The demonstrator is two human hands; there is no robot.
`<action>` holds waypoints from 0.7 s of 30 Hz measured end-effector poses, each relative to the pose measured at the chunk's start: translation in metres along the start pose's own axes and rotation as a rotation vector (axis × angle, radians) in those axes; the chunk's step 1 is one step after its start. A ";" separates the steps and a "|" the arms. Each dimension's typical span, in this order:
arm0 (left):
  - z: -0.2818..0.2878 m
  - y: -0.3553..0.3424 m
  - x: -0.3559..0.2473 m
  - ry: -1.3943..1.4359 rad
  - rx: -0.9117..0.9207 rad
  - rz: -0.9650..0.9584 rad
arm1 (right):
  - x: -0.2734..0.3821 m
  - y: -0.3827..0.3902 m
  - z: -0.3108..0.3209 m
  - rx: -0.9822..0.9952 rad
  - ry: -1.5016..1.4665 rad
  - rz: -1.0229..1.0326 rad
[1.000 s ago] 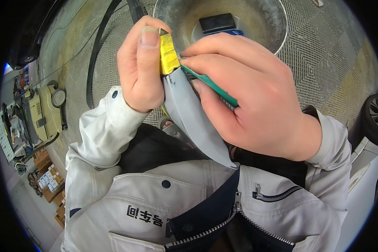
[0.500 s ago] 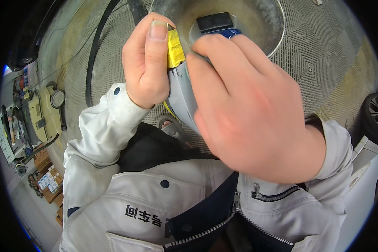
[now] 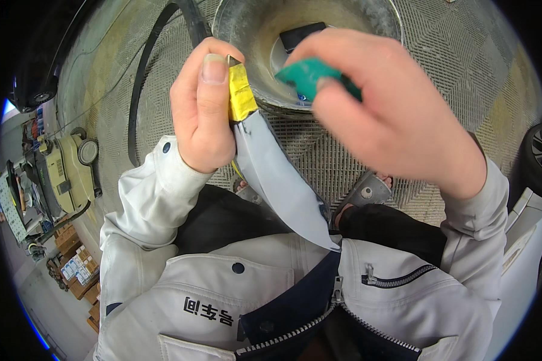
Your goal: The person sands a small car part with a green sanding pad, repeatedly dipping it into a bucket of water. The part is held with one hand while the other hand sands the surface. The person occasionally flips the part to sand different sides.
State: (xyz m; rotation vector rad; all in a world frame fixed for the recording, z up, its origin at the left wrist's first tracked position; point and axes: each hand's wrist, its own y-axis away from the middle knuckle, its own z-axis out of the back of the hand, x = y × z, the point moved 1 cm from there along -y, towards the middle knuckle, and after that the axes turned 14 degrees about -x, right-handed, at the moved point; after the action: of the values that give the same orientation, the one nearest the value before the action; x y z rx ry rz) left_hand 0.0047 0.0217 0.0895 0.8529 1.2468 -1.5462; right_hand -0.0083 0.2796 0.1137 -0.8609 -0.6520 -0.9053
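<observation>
My left hand (image 3: 203,102) is closed on one end of a long, curved grey trim piece (image 3: 277,171). Yellow tape (image 3: 241,93) wraps that end, beside my thumb. The smooth grey face tapers toward my jacket, with a dark edge along its right side. My right hand (image 3: 373,102), blurred by motion, pinches a teal-green piece of thin, bent sheet (image 3: 310,77) with an uneven edge. It is apart from the trim piece, over the near rim of a round bucket (image 3: 241,36). A black block (image 3: 300,37) shows inside the bucket, partly hidden by my hand.
Ridged floor mat (image 3: 451,66) lies around the bucket. A black strip (image 3: 140,90) runs along the left. My sandalled feet (image 3: 367,189) are below the trim piece. A wheeled yellowish machine (image 3: 63,165) and cardboard boxes (image 3: 75,265) stand at left, a car wheel (image 3: 539,156) at right.
My right hand has lifted off the trim piece and moved up and right, bringing the green sheet into sight and uncovering the grey face. The trim piece's taped end has shifted slightly down and left.
</observation>
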 end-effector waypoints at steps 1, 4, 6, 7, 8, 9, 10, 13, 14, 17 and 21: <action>0.002 0.001 0.000 0.032 -0.006 0.045 | -0.004 -0.002 0.000 -0.024 -0.131 -0.077; 0.004 0.001 0.000 0.063 0.027 0.033 | -0.005 0.000 -0.002 -0.077 -0.325 -0.025; 0.005 0.000 0.001 0.053 0.013 0.048 | -0.001 0.002 -0.003 -0.034 -0.459 -0.056; 0.005 0.000 0.000 0.047 0.019 0.045 | 0.001 0.002 -0.003 0.011 -0.530 -0.083; 0.005 0.000 0.000 0.040 0.023 0.044 | 0.002 0.001 -0.004 -0.025 -0.473 -0.071; 0.005 0.000 -0.001 0.039 0.020 0.053 | 0.002 0.000 -0.001 -0.061 -0.414 -0.062; 0.005 0.001 -0.001 0.037 0.016 0.062 | 0.002 -0.001 -0.003 -0.097 -0.356 -0.054; 0.002 0.003 0.000 0.035 -0.015 0.095 | -0.004 -0.003 0.000 -0.059 -0.239 0.164; 0.001 0.004 0.000 0.033 -0.027 0.093 | -0.006 -0.002 -0.002 -0.055 -0.320 0.188; -0.002 0.003 0.003 0.068 -0.029 0.099 | -0.010 0.001 -0.011 -0.161 -0.277 0.369; -0.001 0.005 0.000 -0.003 -0.033 0.072 | -0.009 0.006 -0.019 -0.284 -0.205 0.487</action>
State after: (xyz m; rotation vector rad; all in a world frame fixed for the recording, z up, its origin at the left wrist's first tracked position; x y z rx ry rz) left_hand 0.0094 0.0220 0.0873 0.8648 1.2236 -1.4657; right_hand -0.0055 0.2690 0.0946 -1.3118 -0.4605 -0.4756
